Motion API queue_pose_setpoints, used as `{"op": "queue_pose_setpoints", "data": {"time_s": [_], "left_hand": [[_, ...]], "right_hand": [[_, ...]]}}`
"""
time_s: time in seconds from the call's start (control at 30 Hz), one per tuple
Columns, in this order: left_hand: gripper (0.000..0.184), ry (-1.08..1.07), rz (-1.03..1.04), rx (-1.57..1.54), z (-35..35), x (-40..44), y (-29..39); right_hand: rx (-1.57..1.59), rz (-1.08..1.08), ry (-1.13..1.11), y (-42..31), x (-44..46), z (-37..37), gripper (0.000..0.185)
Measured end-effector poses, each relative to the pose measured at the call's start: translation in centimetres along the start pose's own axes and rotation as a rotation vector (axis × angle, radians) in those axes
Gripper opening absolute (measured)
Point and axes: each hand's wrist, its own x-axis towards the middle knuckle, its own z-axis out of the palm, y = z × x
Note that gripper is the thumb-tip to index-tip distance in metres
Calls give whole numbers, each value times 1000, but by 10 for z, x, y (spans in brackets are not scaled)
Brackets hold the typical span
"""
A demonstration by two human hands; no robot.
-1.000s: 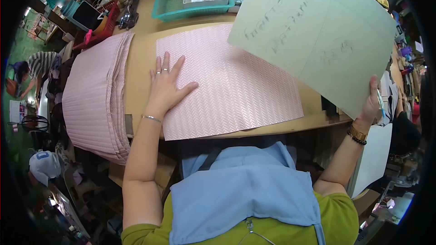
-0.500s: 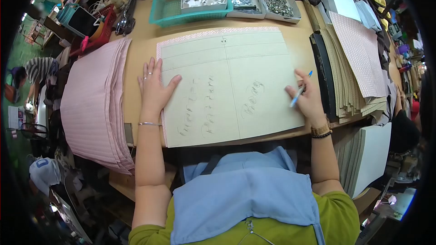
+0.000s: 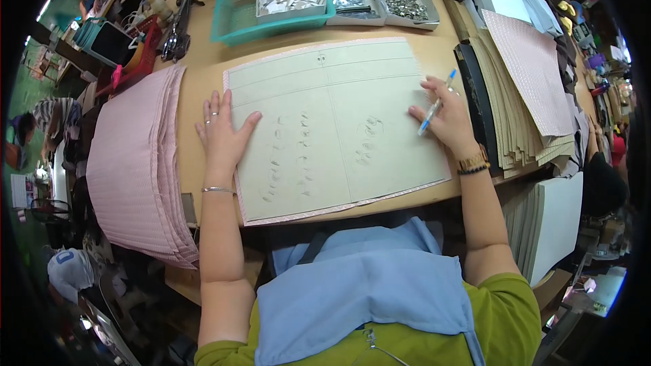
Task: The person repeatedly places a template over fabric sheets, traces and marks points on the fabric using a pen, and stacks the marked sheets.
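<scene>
A large pale cardboard template (image 3: 390,102), marked with ruled lines and handwriting, lies on a pink patterned sheet (image 3: 298,219). Thin strips of the sheet show along the template's edges, including the near one. My left hand (image 3: 224,135) rests with fingers spread at the template's left edge, thumb on the card. Near the right edge, my right hand (image 3: 451,122) holds a pen (image 3: 426,124) with blue ends between its fingers. That hand's thumb and index finger reach over the card.
Pink quilted sheets (image 3: 135,163) are stacked at the left, brown sheets (image 3: 502,95) at the right. A teal basket (image 3: 234,24) and a box of metal parts (image 3: 405,5) stand at the back. A clamp-like metal tool (image 3: 178,37) lies back left. Other people work around.
The template has shifted away from me over the pink sheet: its far strip has narrowed and a near strip now shows. My right hand has moved farther up the right side, still holding the pen.
</scene>
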Motion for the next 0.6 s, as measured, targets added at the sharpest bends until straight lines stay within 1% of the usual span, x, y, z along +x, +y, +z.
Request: {"op": "queue_pose_setpoints", "data": {"time_s": [0.03,0.13,0.17,0.3,0.6], "left_hand": [[87,-6,-5,-3,0,0,0],[86,-4,0,-26,1,0,-1],[86,-5,-2,-31,1,1,-1],[85,-3,-9,-41,4,2,-4],[84,42,16,-28,8,6,-7]], "right_hand": [[64,-1,29,6,6,6,50],[53,-31,-56,18,24,15,47],[28,-3,-82,24,27,19,48],[31,33,-71,32,32,25,50],[-42,19,-81,34,33,27,55]]}}
